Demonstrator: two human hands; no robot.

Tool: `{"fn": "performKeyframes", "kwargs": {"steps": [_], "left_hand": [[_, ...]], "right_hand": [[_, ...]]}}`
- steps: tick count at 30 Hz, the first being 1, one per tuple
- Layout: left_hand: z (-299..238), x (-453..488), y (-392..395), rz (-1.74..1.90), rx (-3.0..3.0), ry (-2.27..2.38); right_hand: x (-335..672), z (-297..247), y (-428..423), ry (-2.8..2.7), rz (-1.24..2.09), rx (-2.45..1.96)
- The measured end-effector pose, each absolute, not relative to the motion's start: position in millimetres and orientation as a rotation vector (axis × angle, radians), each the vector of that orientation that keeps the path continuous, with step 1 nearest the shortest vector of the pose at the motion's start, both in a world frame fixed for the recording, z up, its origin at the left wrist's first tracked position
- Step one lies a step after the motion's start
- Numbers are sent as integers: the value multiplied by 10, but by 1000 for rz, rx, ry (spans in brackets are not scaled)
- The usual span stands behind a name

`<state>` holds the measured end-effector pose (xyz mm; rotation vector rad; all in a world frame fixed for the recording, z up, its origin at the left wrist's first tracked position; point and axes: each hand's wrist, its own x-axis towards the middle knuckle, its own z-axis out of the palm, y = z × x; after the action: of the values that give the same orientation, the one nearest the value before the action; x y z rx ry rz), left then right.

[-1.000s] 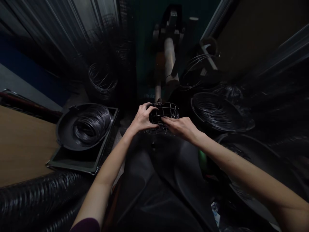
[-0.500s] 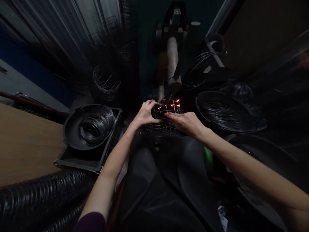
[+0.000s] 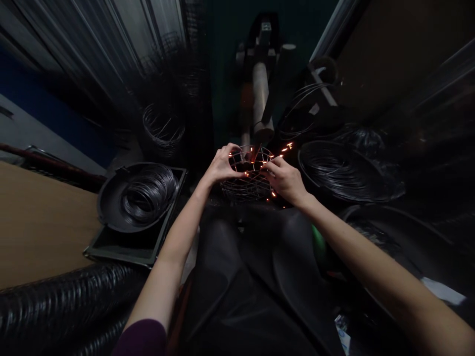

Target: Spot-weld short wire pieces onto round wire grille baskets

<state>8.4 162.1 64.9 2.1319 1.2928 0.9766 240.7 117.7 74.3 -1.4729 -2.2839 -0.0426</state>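
Observation:
Between my hands is a round wire basket made of thin metal rings and cross wires. My left hand grips its left rim, thumb in front and fingers behind. On the right side, my right hand pinches the upper rim with fingertips bent together. A welding machine's thick cylindrical arm comes down over the basket, and its dark tip meets the wires inside the ring. Orange sparks fly around the tip and to the right of my right hand.
At the left, a dark basin with a stack of wire rings rests on a crate. Another basin of wire rings stands at the right. More rings are stacked behind on the left. Wire mesh rolls lie at lower left.
My right hand has gone from nearly flat fingers along the front to a pinch higher on the right rim. The basket has tilted or turned slightly, and sparks now spread farther right.

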Motion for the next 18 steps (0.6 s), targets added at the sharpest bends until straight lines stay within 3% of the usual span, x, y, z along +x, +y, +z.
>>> {"fn": "performKeyframes", "kwargs": {"steps": [12,18], "left_hand": [[558,83,1993,1078,2104,1224],[469,-172,2145,1119,1771,1077]], "right_hand": [[2436,780,1612,-2103,181,-1445],[2646,853,2334,-2199,14,-1397]]}}
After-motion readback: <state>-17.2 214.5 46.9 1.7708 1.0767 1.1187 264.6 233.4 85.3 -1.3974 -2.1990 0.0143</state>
